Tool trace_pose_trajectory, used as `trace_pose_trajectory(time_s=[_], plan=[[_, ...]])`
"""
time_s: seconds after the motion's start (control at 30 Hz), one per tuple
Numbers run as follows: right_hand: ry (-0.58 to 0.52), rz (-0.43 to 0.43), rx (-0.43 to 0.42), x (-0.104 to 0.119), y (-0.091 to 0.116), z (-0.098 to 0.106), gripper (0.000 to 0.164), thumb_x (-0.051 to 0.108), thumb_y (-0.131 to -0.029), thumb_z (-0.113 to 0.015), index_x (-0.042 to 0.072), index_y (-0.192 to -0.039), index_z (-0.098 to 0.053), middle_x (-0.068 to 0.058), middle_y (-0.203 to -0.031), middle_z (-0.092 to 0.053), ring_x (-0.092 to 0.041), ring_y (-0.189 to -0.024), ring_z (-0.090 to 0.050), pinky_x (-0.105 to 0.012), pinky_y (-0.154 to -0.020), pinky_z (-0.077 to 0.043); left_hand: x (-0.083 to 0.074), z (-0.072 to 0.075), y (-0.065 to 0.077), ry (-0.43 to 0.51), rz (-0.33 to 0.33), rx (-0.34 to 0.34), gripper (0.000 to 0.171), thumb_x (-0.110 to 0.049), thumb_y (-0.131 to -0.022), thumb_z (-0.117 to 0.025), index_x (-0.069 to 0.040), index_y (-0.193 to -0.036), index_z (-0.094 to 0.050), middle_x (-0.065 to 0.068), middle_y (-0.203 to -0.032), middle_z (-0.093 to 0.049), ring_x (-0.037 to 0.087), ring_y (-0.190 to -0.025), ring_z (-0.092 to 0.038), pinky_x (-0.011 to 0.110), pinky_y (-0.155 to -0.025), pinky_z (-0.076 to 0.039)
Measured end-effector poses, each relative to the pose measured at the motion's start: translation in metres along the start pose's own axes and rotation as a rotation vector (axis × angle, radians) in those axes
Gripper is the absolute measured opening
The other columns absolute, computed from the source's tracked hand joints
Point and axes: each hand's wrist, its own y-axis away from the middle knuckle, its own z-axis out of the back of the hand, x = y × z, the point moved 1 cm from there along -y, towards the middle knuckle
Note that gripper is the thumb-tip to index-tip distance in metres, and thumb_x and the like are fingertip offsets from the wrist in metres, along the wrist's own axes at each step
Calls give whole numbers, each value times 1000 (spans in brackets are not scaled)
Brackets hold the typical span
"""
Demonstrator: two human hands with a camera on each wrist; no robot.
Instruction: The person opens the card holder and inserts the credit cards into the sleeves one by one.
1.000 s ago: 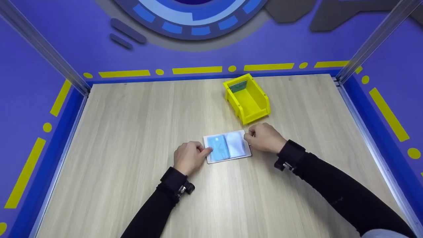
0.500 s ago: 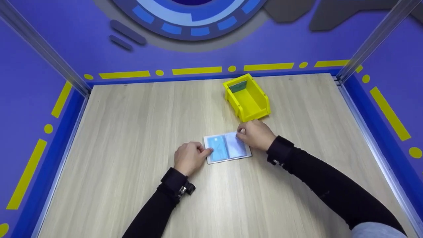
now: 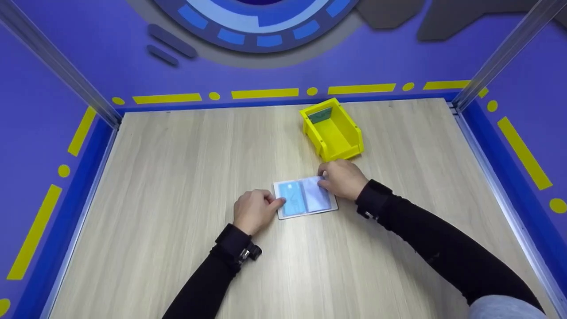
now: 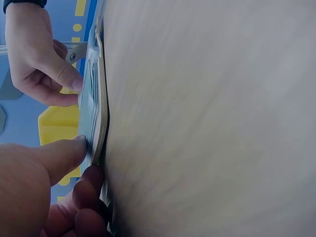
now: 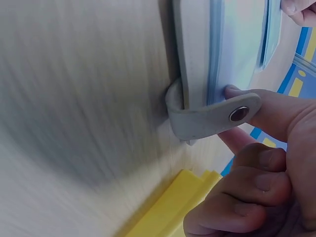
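Observation:
A white-covered card holder lies spread open on the table, its plastic sleeves facing up. One sleeve shows a light blue card; the clear sleeve is on the right. My left hand pinches the holder's left edge, thumb on top and fingers beneath, as the left wrist view shows. My right hand has thumb and index finger at the far edge of the clear sleeve, pinching it, other fingers curled. In the right wrist view, a strap with a metal snap bends up beside the right thumb.
Just beyond my right hand stands a yellow bin, with a dark green card-like piece against its inner back wall. Blue panels enclose the wooden table at the back and both sides.
My right hand has shifted left from the holder's right edge onto the far edge of the clear sleeve. My left hand stays on the left edge.

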Motion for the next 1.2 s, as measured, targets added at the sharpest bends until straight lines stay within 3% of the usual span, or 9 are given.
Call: trace_pose_trajectory(time_s=[0.73, 0.9, 1.07, 1.2], plan=[[21, 54, -59, -1, 7, -4, 26, 23, -102, -79, 5, -120, -83, -13, -110, -83, -24, -88, -68, -43, -85, -59, -2, -1, 0, -5, 4, -8, 40, -54, -94, -84, -26, -69, -70, -13, -62, -55, 12, -61, -53, 32, -62, -37], [-1, 41, -61, -3, 10, -1, 28, 25, -101, -80, 6, -121, -82, -9, -98, -79, -23, -84, -64, -39, -79, -54, -2, -1, 0, -4, 10, -8, 40, -55, -94, -83, -27, -69, -71, -14, -62, -55, 12, -62, -54, 33, -62, -37], [-25, 19, -36, -9, 18, 5, 35, 33, -98, -82, 7, -121, -81, -3, -78, -65, -22, -76, -59, -35, -70, -44, 0, -2, -1, -8, 11, -9, 40, -55, -94, -83, -27, -68, -70, -13, -61, -55, 12, -61, -54, 33, -62, -38], [-12, 6, -19, -17, 24, 10, 32, 36, -97, -82, 9, -113, -77, -1, -75, -60, -23, -74, -57, -35, -68, -42, 1, -1, -1, -8, 12, -8, 41, -55, -94, -83, -26, -68, -70, -13, -62, -55, 12, -61, -54, 32, -62, -38]])
